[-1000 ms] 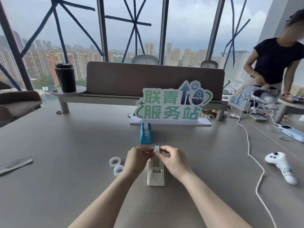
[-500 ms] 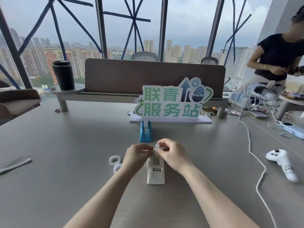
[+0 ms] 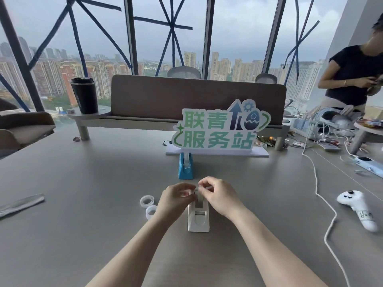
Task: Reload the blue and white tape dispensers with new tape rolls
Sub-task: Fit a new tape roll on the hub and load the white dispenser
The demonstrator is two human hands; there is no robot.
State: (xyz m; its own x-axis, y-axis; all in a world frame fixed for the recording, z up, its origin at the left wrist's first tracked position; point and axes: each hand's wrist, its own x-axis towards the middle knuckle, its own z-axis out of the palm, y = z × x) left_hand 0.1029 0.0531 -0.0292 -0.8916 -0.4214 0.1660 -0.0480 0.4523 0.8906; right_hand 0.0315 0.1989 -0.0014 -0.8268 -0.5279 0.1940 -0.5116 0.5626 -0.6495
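Note:
The white tape dispenser [image 3: 198,219] stands on the grey table in front of me. My left hand [image 3: 176,198] and my right hand [image 3: 219,195] meet just above its far end, fingers pinched on a tape roll [image 3: 196,189] that is mostly hidden between them. The blue tape dispenser [image 3: 186,167] stands farther back, with a roll showing in its top. Two clear tape rolls lie left of my left wrist, one flat [image 3: 147,200] and one nearer [image 3: 151,211].
A green and white sign [image 3: 217,131] stands behind the blue dispenser. A white game controller [image 3: 359,208] and a white cable [image 3: 320,195] lie at the right. A black cup [image 3: 84,95] sits on the back shelf. A person [image 3: 352,77] stands at the far right.
Both hands have stayed pinched together over the white dispenser's far end, fingers shifting slightly on the roll. The view has tilted a little.

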